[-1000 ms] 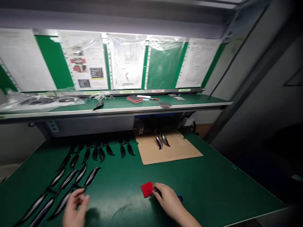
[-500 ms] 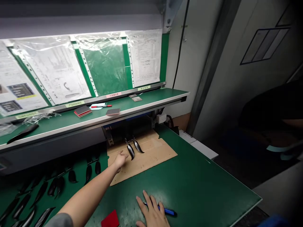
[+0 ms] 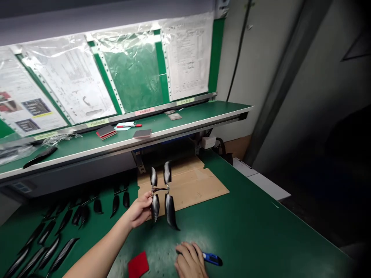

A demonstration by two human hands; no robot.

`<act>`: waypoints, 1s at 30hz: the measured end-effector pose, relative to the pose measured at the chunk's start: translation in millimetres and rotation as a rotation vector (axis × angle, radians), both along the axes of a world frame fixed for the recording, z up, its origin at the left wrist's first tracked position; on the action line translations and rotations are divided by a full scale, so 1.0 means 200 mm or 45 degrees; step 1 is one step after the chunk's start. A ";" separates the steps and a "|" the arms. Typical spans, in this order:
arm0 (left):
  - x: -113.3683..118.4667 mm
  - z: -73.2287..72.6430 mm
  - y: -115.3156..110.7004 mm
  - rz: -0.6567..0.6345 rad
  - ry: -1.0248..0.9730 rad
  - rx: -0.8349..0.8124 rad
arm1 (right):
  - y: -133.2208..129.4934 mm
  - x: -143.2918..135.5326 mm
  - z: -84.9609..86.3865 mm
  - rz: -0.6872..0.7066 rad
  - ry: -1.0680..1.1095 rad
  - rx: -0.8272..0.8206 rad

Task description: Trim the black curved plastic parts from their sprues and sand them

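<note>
My left hand (image 3: 142, 208) grips a thin metal hanger (image 3: 160, 189) at its left end, raised in front of the cardboard sheet. Several glossy black, curved, blade-shaped pieces (image 3: 171, 210) with pale streaks are fixed to it, some pointing up and others down. My right hand (image 3: 189, 259) lies low on the green table, its fingers bent and close together over a blue utility knife (image 3: 213, 258). Only the knife's right end shows; the rest is under the hand. A red square pad (image 3: 138, 264) lies between my two arms.
More black curved pieces (image 3: 63, 254) lie on the green table (image 3: 246, 231) at left, some on hangers. Behind is the cardboard sheet (image 3: 188, 193). A shelf (image 3: 162, 126) above holds sanding pads (image 3: 106, 132), a red pen (image 3: 129, 125) and plastic bags.
My left hand has taken hold of the hanger and lifted it off the cardboard towards me. The fingers of my right hand, spread before, have drawn together over the knife. The view has shifted slightly.
</note>
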State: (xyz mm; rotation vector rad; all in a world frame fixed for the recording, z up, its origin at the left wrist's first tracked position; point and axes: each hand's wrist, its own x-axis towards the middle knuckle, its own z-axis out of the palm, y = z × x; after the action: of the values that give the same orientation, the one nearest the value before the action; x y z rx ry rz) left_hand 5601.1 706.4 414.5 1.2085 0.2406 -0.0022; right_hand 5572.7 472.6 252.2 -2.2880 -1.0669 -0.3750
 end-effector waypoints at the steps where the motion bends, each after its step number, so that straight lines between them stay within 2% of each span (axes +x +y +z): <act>1: -0.16 0.02 0.03 0.020 -0.037 -0.069 | 0.02 0.00 0.04 0.083 0.002 -0.004; 3: -0.46 0.05 0.09 0.084 -0.108 -0.300 | 0.09 -0.01 0.13 0.258 0.008 -0.020; 5: -0.72 0.07 0.13 0.143 -0.169 -0.487 | 0.23 -0.04 0.23 0.397 0.067 -0.085; 8: -1.01 0.03 0.16 0.144 -0.200 -0.613 | 0.45 -0.12 0.34 0.621 0.249 -0.191; 10: -1.16 -0.03 0.17 0.132 -0.187 -0.680 | 0.55 -0.17 0.37 0.763 0.405 -0.171; 13: -1.33 -0.14 0.18 0.175 -0.155 -0.755 | 0.60 -0.23 0.36 0.839 0.585 -0.086; 16: -1.43 -0.20 0.18 0.220 -0.119 -0.855 | 0.59 -0.28 0.36 0.750 0.746 0.037; 18: -1.48 -0.20 0.17 0.238 -0.091 -0.940 | 0.58 -0.34 0.40 0.671 0.916 0.169; 23: -1.52 -0.10 0.12 0.206 -0.001 -1.040 | 0.57 -0.54 0.61 0.585 1.799 0.758; 24: -1.52 -0.09 0.11 0.174 0.021 -1.049 | 0.57 -0.57 0.65 0.594 1.808 0.811; 25: -1.52 -0.08 0.10 0.140 0.038 -1.058 | 0.57 -0.60 0.68 0.615 1.670 0.795; 27: -1.52 -0.06 0.09 0.087 0.061 -1.061 | 0.56 -0.63 0.73 0.659 1.135 0.662; 30: -1.50 -0.03 0.08 0.018 0.164 -1.007 | 0.56 -0.64 0.75 0.701 0.345 0.419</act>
State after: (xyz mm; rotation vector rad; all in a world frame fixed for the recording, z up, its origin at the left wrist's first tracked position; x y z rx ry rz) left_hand 5300.5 722.7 408.2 0.4187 0.3210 -0.1505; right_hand 5444.8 585.4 402.2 -1.6197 -1.3197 -0.0104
